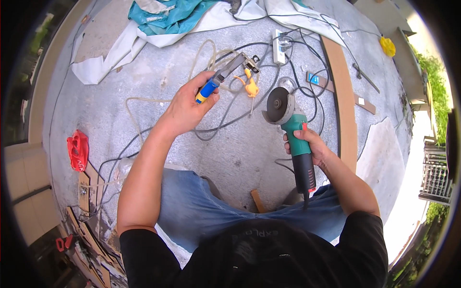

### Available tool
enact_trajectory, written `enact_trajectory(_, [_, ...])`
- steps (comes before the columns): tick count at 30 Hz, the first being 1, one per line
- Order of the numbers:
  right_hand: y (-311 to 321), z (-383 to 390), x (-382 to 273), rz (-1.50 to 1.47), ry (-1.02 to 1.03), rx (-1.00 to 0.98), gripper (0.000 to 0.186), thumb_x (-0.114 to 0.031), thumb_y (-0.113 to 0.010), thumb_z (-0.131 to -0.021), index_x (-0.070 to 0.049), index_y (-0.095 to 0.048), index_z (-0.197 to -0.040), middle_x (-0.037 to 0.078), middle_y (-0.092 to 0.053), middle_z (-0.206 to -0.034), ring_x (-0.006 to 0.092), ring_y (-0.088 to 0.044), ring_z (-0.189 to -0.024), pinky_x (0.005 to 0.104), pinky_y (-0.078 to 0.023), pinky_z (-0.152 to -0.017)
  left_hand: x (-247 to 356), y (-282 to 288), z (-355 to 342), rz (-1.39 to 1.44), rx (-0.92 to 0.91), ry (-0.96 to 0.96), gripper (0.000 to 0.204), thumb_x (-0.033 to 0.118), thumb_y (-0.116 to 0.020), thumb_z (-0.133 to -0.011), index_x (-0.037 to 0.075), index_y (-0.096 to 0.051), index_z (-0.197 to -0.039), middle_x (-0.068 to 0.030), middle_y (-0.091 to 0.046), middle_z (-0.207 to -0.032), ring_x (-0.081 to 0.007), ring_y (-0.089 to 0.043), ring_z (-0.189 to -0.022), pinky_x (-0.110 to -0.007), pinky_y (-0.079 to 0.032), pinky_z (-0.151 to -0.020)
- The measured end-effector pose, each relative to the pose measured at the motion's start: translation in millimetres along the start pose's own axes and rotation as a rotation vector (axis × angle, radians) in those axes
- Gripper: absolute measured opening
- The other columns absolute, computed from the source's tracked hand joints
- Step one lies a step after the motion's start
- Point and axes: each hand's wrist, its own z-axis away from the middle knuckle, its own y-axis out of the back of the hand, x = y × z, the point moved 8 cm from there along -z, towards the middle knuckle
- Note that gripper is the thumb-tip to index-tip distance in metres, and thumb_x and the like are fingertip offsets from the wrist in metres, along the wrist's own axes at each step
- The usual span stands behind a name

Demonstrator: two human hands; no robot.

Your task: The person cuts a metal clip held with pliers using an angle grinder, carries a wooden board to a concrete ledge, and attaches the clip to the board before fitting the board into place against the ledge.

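Note:
My left hand (191,103) is wrapped round the blue-and-yellow handle (206,90) of a metal hand tool, held raised at centre left. A small metal piece (248,62) is at the tool's far end; I cannot make out exactly how it is held. My right hand (306,144) grips a green and black angle grinder (301,163) upright, its dark disc (276,105) and guard at the top, pointing away from me. An orange-yellow object (250,87) with a thin rod lies on the ground just beyond, between the two tools, among loose cables.
A white power strip (279,50) with plugs, a long tan board (342,105), crumpled teal and white sheeting (158,17), a red bag (77,150) and a yellow bag (387,46) surround me. Tangled hoses and cables cross the concrete (230,158). Scrap boards (89,242) lie at lower left.

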Motion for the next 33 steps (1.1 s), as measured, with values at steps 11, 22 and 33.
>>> enact_trajectory(11, [15.6, -52.5, 101.9, 0.474, -0.371, 0.1, 0.059, -0.027, -0.069, -0.098, 0.003, -0.048, -0.144, 0.016, -0.066, -0.121, 0.028, -0.069, -0.107, 0.0451, -0.059, -0.091, -2.6, 36.1, 18.4, -0.236, 0.288, -0.113, 0.038, 0.016, -0.069, -0.102, 0.01, -0.062, -0.138, -0.0043, -0.07, -0.102, -0.0153, -0.063, -0.091, -0.031, -0.052, -0.086])
enact_trajectory(22, [-27.4, -114.3, 145.4, 0.511, -0.316, -0.169, 0.073, -0.021, -0.08, -0.092, -0.002, -0.046, -0.154, 0.013, -0.066, -0.122, 0.0226, -0.064, -0.11, 0.0378, -0.054, -0.096, -18.7, 50.1, 30.9, -0.297, 0.306, -0.064, 0.037, 0.022, -0.069, -0.103, 0.013, -0.063, -0.138, -0.0047, -0.072, -0.107, -0.0184, -0.068, -0.095, -0.034, -0.055, -0.087])
enact_trajectory(33, [-21.1, -152.7, 148.4, 1.403, -0.038, -0.308, 0.069, -0.036, -0.084, -0.075, 0.002, -0.066, -0.129, 0.026, -0.073, -0.121, 0.0401, -0.07, -0.114, 0.0444, -0.053, -0.1, -24.8, 66.7, 43.7, -0.136, 0.276, 0.019, 0.041, 0.007, -0.07, -0.098, 0.004, -0.06, -0.138, -0.0151, -0.069, -0.106, -0.0238, -0.067, -0.094, -0.037, -0.054, -0.089])
